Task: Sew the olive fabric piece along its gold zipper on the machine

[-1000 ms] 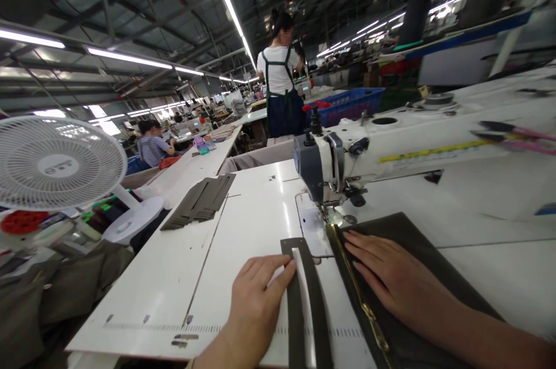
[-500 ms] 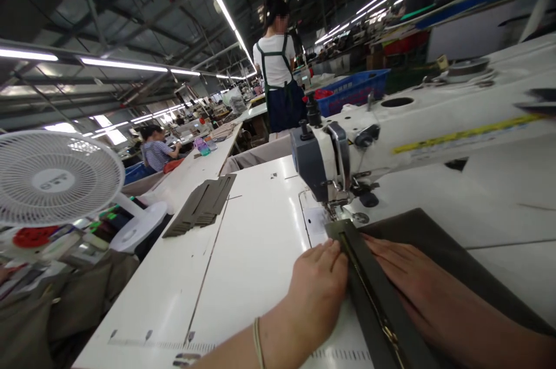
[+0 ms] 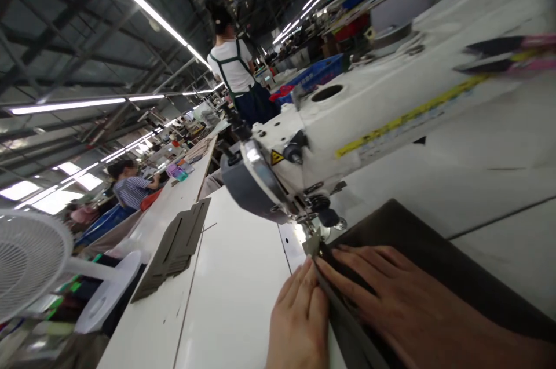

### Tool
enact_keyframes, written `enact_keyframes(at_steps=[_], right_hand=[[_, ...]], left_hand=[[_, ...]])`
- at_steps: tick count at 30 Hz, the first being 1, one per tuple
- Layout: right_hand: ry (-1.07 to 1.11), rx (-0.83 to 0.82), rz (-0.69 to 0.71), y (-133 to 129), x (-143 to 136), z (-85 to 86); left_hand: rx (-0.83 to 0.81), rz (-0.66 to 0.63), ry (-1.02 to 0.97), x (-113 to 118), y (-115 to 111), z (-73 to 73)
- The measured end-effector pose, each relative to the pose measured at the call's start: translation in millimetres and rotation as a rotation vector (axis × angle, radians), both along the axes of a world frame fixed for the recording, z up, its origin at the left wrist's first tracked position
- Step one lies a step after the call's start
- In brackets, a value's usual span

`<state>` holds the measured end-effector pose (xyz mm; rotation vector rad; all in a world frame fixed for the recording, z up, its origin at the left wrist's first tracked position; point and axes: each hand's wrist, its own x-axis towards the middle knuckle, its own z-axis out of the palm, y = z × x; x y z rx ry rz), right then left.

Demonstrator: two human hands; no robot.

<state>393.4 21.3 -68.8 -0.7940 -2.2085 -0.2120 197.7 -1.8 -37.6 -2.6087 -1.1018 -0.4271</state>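
1. Two hands are at work. The left hand (image 3: 299, 320) lies with its fingers on the strip's edge near the foot; whether it pinches or only presses, I cannot tell, its thumb being hidden.
2. The right hand (image 3: 391, 293) is spread flat, released, over the panel and beside the strip, its fingertips pointing at the foot.
3. One strip (image 3: 354, 340), dark and narrow, runs between the hands on the tabletop (image 3: 234, 259), its far end at the foot (image 3: 310, 227). The bottom of the picture cuts off its near end.
4. One dark panel (image 3: 417, 236) lies under the right hand, which covers much of it.
5. One sewing machine (image 3: 256, 183) stands beyond; its needle is too small to make out.
6. One stack (image 3: 178, 241) of flat pieces lies left; they overlap too closely to count.
7. One yellow tape (image 3: 412, 117) and one pair of scissors (image 3: 495, 47), blurred and cut off at the right, lie on the machine.
8. One fan (image 3: 30, 259) is cut off at the left.
9. Two co-workers, one standing (image 3: 234, 65), one seated (image 3: 134, 189), show clearly behind.
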Motion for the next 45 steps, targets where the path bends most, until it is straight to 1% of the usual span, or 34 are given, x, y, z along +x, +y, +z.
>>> enact_keyframes(at_steps=[3, 7, 10, 18, 20, 23, 25, 28, 32, 35, 37, 41, 45], right_hand=[[0.051, -0.014, -0.045, 0, -2, 2.3], [0.062, -0.017, -0.056, 0, -2, 1.1], [0.060, -0.030, -0.057, 0, -3, -1.1], [0.041, -0.064, -0.048, 1, -2, 0.3], [0.041, -0.069, -0.045, 1, -3, -2.4], [0.050, -0.028, -0.064, -1, -5, -9.3], [0.045, -0.015, -0.053, -2, -3, -12.6], [-0.023, -0.010, 0.008, -3, 3, -12.4], [-0.150, 0.088, 0.056, -3, 11, -8.5], [-0.171, 0.102, 0.079, -3, 13, -7.2], [-0.189, 0.105, 0.096, -3, 14, -6.6], [-0.224, 0.142, 0.124, 0, 15, -7.7], [-0.262, 0.125, 0.114, 6, 16, -13.3]], left_hand=[[0.029, -0.022, 0.060, -7, 4, -0.2], [0.052, -0.065, 0.099, -13, 7, -1.7], [0.049, -0.062, 0.105, -14, 7, -1.3], [0.030, -0.033, 0.106, -11, 7, 2.5], [0.026, -0.036, 0.107, -8, 7, 4.0], [0.018, -0.022, 0.113, -2, 6, 6.2], [0.019, -0.006, 0.106, 2, 4, 6.3], [0.028, 0.018, 0.093, 8, -2, 4.3], [0.020, 0.085, 0.047, 13, -7, -1.2], [0.096, 0.124, -0.039, 15, -8, -6.7], [0.146, 0.125, -0.086, 15, -7, -10.2], [0.185, 0.088, -0.132, 16, -4, -14.6], [0.159, 0.111, -0.137, 18, 0, -16.3]])
